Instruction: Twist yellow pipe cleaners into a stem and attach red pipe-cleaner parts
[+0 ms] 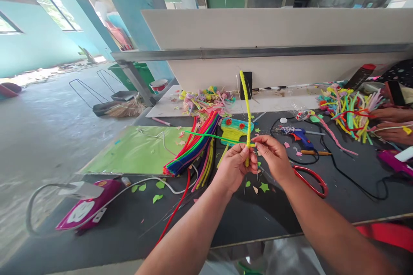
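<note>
My left hand [235, 165] is closed around the lower part of an upright yellow pipe cleaner [248, 107], which looks thick or twisted. Crossing it at my fingers is a thin green pipe cleaner [209, 135] that stretches out to the left. The fingertips of my right hand [272, 154] pinch the green one's short end, just right of the yellow stem. Behind my hands lies a blue and yellow card-like piece [234, 131] with red spots. A bundle of coloured pipe cleaners [193, 148] rests to the left.
Red-handled scissors [323, 189] and a blue glue gun [301, 136] with a black cord lie on the right. A green sheet [129, 150] and a purple power bank-like box [87, 206] are at left. Another person's hands [392, 124] work at far right, near a pile of pipe cleaners [348, 109].
</note>
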The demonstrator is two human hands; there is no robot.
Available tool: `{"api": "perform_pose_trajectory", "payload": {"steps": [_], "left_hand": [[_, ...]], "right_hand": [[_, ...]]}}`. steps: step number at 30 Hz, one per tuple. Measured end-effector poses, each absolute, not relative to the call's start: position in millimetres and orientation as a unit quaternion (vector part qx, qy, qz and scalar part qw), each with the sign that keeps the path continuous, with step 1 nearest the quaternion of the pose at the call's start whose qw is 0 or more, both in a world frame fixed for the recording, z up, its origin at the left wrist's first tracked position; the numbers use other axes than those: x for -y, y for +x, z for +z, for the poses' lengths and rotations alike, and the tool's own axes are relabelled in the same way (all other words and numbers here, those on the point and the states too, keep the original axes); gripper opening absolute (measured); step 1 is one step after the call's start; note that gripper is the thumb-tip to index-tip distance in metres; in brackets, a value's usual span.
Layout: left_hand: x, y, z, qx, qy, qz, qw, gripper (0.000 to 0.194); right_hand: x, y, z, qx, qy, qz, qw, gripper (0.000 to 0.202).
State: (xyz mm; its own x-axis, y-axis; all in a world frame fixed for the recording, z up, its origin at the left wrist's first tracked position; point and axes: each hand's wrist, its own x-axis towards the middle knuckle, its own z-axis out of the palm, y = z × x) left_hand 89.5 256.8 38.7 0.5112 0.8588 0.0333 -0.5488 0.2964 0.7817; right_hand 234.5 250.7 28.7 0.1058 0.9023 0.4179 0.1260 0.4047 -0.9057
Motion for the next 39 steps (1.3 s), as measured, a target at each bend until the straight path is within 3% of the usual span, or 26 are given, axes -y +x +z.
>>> {"api": "perform_pose_trajectory", "payload": {"steps": [7,16,24,32,39], "left_hand": [[-257.3,88.8,36.8,-0.187,0.369,0.424,0.806,0.016],[-257.5,91.2,32.2,-0.165,0.379,0.395,0.821,0.016],[-255.5,90.8,34.5,-0.168,0.385,0.375,0.826,0.021],[-255.8,89.5,36.2,-0.202,0.424,0.362,0.805,0.032],[-255.9,90.2,35.0,-0.218,0.436,0.378,0.787,0.026]], "right_hand": [[-252.0,236.6,26.8,0.577,-0.401,0.362,0.613,0.015],[-254.2,233.2,29.9,0.509,-0.348,0.525,0.587,0.012],[-253.9,234.5,34.1,0.528,-0.380,0.509,0.564,0.014],[-256.4,234.8,31.5,0.492,-0.374,0.501,0.606,0.015],[-254.3,236.4,33.3,0.524,-0.398,0.489,0.572,0.017]]}}
